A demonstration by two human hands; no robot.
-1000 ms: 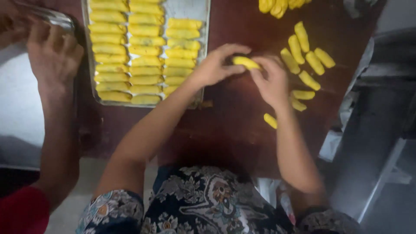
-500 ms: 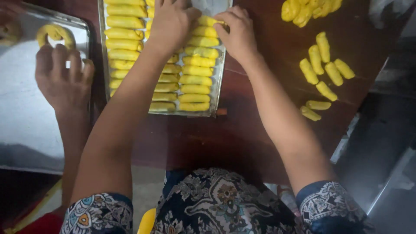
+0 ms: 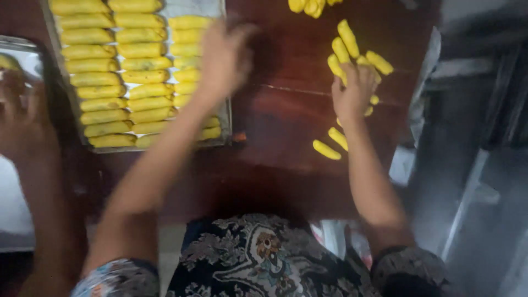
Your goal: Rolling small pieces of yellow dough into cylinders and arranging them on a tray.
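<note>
The loose yellow dough rolls point(image 3: 352, 49) lie in a scatter on the dark wooden desk point(image 3: 286, 126), right of centre in the upper frame. Your right hand point(image 3: 355, 91) rests on top of this scatter, fingers spread and pressing down on one or two rolls; you cannot tell whether a roll is gripped. Two more rolls lie just below the hand, apart from the rest.

Your left hand point(image 3: 223, 55) hovers over the right column of the metal tray point(image 3: 226, 118), upper centre-left. It is blurred, fingers loosely open, and holds nothing visible.

Step in hand, by judgement: picking up the next roll for the tray. The next move calls for closing the right fingers on a single roll and carrying it leftward to the tray's right column.

The right column appears to have room only near its top. The tray's right rim stands between the scatter and the rows; lift clear of it. Bare desk lies between tray and scatter. Another person's hand point(image 3: 22, 118) works at the far left over a second tray point(image 3: 33, 52).
</note>
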